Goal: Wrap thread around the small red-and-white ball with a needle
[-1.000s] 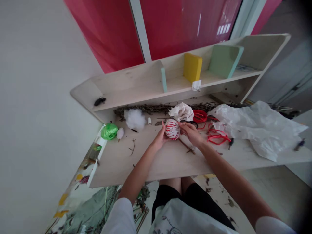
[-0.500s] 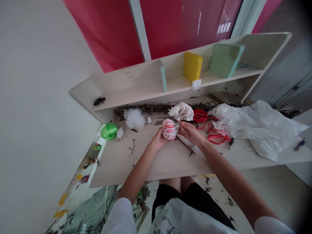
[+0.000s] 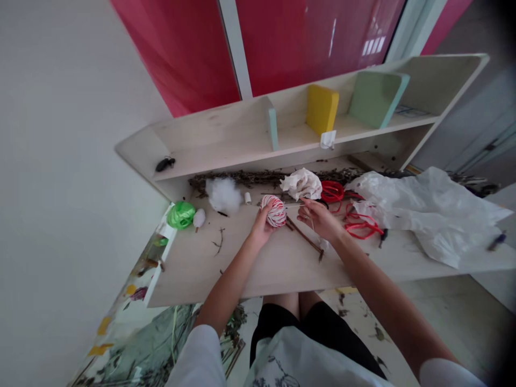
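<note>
The ball (image 3: 276,212) is held over the desk (image 3: 290,271) by the left hand (image 3: 261,230), its fingers curled around the left side. A white thread (image 3: 292,206) is stretched from the ball to the right hand (image 3: 319,219), where it is gripped by closed fingers. Sticks (image 3: 305,238) are seen between the hands. Behind, paper (image 3: 302,184) is left crumpled beside red cord (image 3: 332,192); fluff (image 3: 224,196) is seen to the left, a plastic bag (image 3: 431,212) to the right.

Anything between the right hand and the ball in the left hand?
Nothing visible blocks the way; only a straight white strand spans the gap between the red-and-white ball in the left hand and the right hand.
</note>
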A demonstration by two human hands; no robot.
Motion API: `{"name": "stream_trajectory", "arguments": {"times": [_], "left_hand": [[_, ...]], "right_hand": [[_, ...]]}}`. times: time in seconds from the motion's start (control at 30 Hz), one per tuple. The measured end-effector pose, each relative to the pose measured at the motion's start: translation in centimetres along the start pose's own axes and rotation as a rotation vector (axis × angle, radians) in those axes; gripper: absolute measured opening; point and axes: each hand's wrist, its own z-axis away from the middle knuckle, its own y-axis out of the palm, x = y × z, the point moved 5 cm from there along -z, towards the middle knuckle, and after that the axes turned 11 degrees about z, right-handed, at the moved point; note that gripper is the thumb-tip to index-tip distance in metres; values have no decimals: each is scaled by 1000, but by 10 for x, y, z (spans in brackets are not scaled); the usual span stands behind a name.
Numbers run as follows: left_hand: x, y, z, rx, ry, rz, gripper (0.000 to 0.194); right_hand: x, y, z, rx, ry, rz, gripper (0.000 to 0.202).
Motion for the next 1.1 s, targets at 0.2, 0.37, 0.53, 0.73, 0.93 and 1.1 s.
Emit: {"name": "stream_trajectory", "arguments": {"times": [0.2, 0.37, 0.53, 0.73, 0.93, 1.1], "left_hand": [[-1, 4, 3, 15, 15, -15, 34], [3, 11, 9, 94, -58, -4, 28], [5, 10, 10, 78, -91, 72, 25], [9, 5, 8, 90, -112, 151, 35], [13, 7, 11, 135, -192, 140, 32], [14, 11, 11, 196, -217, 102, 41]], "right_hand": [[-2, -3, -3, -35, 4, 6, 28], [-3, -9, -6, -76, -15, 6, 31], [-12, -12, -11, -115, 19, 38, 33], [-24, -10, -15, -82, 18, 107, 30], [-23, -4, -15, -87, 10, 55, 34], [-21, -2, -14, -83, 25, 42, 35]]}}
